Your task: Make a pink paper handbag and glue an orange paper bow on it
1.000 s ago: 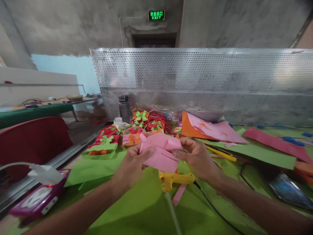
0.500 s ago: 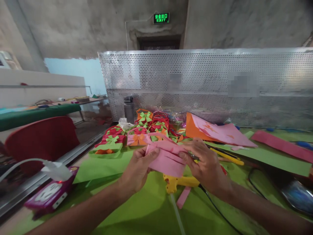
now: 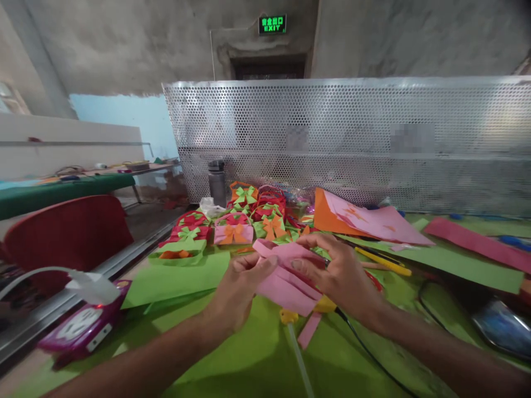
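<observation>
Nearest, the translucent glue stick (image 3: 301, 359) runs to a yellow glue gun (image 3: 289, 316), partly hidden by the folded pink piece (image 3: 286, 293) held over it; a dipped edge could scorch if the nozzle, not visible, is hot. Left hand (image 3: 236, 293) and right hand (image 3: 344, 279) each pinch one side of the piece, thumb closed against fingers, and uneven pulling could skew its folds. Beyond, a forward knock could topple the bow-trimmed bags (image 3: 234, 234) before the perforated panel (image 3: 332, 110).
</observation>
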### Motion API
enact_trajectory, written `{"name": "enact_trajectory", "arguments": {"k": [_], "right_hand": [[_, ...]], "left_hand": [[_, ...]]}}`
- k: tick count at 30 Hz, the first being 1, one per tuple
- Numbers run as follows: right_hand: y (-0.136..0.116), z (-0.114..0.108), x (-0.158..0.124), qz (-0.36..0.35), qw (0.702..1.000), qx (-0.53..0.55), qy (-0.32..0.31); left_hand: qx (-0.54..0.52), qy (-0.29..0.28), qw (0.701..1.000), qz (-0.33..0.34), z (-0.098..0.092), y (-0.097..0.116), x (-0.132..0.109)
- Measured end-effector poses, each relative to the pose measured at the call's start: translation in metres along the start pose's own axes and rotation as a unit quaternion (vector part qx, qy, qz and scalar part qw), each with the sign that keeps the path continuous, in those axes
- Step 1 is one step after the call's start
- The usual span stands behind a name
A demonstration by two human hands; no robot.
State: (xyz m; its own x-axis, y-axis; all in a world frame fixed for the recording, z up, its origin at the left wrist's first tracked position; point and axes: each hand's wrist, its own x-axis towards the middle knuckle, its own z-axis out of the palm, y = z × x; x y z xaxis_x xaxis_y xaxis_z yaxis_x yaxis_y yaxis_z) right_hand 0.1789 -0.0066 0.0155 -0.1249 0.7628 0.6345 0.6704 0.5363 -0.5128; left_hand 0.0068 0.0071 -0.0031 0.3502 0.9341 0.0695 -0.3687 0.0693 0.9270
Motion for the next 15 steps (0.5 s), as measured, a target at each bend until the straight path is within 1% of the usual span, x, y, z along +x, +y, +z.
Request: {"name": "enact_trajectory", "arguments": {"k": [3,8,12,15], "right_hand": [[-0.005,0.003,0.002,-0.047,0.998,-0.037,0.011],[-0.006,0.007,0.0,-0.141,0.982,-0.115,0.05],[-0.007,0.007,-0.005,-0.188,0.963,-0.177,0.074],[-0.01,0.004,-0.008,-0.235,0.94,-0.234,0.08]], "left_hand": [[-0.003,-0.007,1.0,-0.012,0.004,-0.005,-0.003],[-0.05,0.028,0.998,-0.034,0.009,-0.007,-0.001],[-0.059,0.048,0.996,-0.042,0.012,-0.007,-0.002],[-0.067,0.054,0.995,-0.046,0.015,-0.007,-0.003]]}}
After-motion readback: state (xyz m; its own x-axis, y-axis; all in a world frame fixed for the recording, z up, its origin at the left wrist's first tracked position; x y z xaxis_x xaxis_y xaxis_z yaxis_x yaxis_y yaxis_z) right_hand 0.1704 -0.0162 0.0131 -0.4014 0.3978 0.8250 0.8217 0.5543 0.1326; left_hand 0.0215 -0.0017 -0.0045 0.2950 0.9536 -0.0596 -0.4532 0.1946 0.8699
